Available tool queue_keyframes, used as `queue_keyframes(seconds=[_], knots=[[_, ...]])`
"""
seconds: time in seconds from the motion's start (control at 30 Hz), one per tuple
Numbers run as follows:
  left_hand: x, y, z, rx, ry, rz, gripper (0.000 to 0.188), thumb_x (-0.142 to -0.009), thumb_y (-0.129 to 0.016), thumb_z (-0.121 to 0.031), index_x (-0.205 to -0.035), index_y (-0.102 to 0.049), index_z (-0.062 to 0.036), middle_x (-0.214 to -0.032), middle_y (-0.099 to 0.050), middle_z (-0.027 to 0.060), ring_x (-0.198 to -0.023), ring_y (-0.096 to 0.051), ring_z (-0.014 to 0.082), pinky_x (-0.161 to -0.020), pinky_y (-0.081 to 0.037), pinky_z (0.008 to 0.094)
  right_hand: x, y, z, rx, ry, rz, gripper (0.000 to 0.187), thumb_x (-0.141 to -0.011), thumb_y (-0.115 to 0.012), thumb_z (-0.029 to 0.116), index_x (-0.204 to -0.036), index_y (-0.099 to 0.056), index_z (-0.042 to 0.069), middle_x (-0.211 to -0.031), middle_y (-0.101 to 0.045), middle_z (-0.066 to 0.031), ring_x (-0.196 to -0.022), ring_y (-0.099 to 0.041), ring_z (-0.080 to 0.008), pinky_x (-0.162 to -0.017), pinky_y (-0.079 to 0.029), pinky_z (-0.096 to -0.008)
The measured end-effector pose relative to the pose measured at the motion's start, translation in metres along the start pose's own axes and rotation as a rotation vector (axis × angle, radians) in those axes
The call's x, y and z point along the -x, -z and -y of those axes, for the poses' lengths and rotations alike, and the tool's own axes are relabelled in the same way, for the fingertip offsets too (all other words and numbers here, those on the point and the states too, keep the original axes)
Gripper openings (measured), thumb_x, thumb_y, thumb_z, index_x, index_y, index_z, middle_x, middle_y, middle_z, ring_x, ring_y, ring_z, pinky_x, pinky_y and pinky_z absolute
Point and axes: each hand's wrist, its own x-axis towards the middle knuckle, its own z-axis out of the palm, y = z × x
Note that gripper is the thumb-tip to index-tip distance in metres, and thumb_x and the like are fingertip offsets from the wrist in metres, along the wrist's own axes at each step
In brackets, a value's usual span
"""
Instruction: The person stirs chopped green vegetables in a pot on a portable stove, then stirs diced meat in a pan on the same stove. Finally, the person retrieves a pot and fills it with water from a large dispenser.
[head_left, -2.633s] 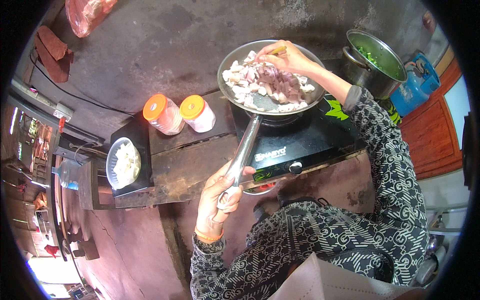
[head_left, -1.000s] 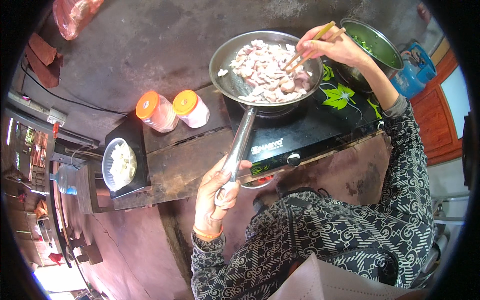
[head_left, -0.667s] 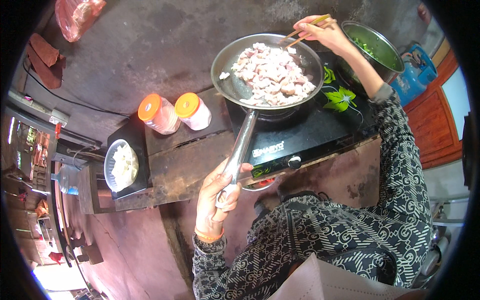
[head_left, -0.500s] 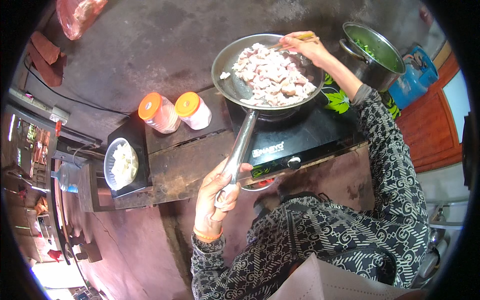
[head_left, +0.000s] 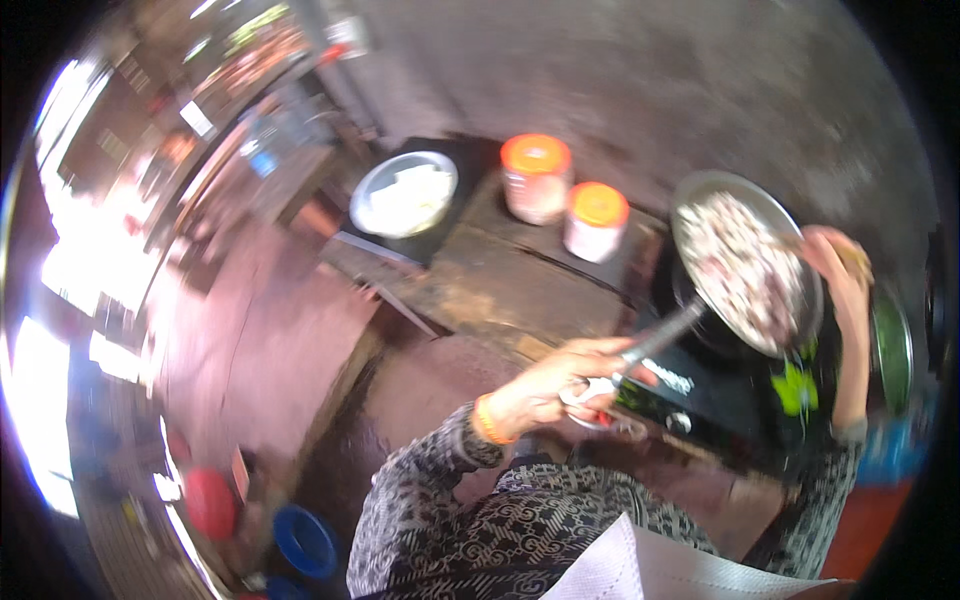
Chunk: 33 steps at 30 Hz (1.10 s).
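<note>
My left hand (head_left: 545, 390), with an orange band at its wrist, is closed around the metal handle of a frying pan (head_left: 735, 183). The pan is on the black glass-topped gas stove (head_left: 735, 415); whether its base touches the burner cannot be told. Pale chopped meat pieces (head_left: 740, 265) fill most of it. At the pan's far right side, my right hand (head_left: 840, 262) is closed on chopsticks (head_left: 790, 242), blurred here, whose tips reach toward the meat.
Two orange-lidded jars (head_left: 537, 185) stand on the wooden bench (head_left: 510, 285) left of the stove. Beyond them is a bowl (head_left: 368, 222) of white food pieces. A pot (head_left: 890, 350) sits at the right, near a blue gas cylinder (head_left: 893, 450). A blue basin (head_left: 305, 540) lies lower left.
The view has swung left and blurred, so the stove, pan and jars appear farther right. Both hands keep their holds, the left on the pan handle, the right on the chopsticks.
</note>
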Motion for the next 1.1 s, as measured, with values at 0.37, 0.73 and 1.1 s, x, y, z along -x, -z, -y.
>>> queue_keyframes(seconds=[0.37,0.73,1.1], knots=[[-0.005,0.005,0.004,0.0,-0.03,0.012,0.045,-0.102,-0.055,-0.011,-0.144,-0.043,-0.0028,-0.118,-0.064,0.0178,-0.052,-0.052,0.0064,-0.035,-0.036,0.0176,-0.059,-0.014,-0.092,-0.215,-0.166,0.142,0.032,-0.099,-0.065,0.03,-0.115,-0.068,0.003,-0.11,-0.071,-0.0092,-0.103,-0.068,-0.0194,-0.091,-0.054,-0.0329],[-0.007,0.005,0.005,0.008,-0.025,0.026,0.044,-0.102,-0.055,-0.011,-0.143,-0.043,-0.0013,-0.117,-0.063,0.0189,-0.052,-0.049,0.006,-0.034,-0.035,0.0169,0.021,-0.001,0.048,-0.037,-0.029,0.152,0.026,-0.098,-0.063,0.023,-0.103,-0.073,-0.001,-0.1,-0.074,-0.0118,-0.09,-0.072,-0.0187,-0.081,-0.059,-0.0328],[-0.009,0.006,0.005,0.033,-0.007,0.05,0.042,-0.102,-0.054,-0.011,-0.141,-0.044,-0.0001,-0.118,-0.063,0.0187,-0.054,-0.048,0.0054,-0.035,-0.036,0.0167,0.068,-0.07,0.037,0.219,0.274,0.38,0.016,-0.088,-0.064,-0.005,-0.1,-0.074,-0.001,-0.107,-0.074,-0.0195,-0.102,-0.071,-0.0241,-0.089,-0.053,-0.0311]])
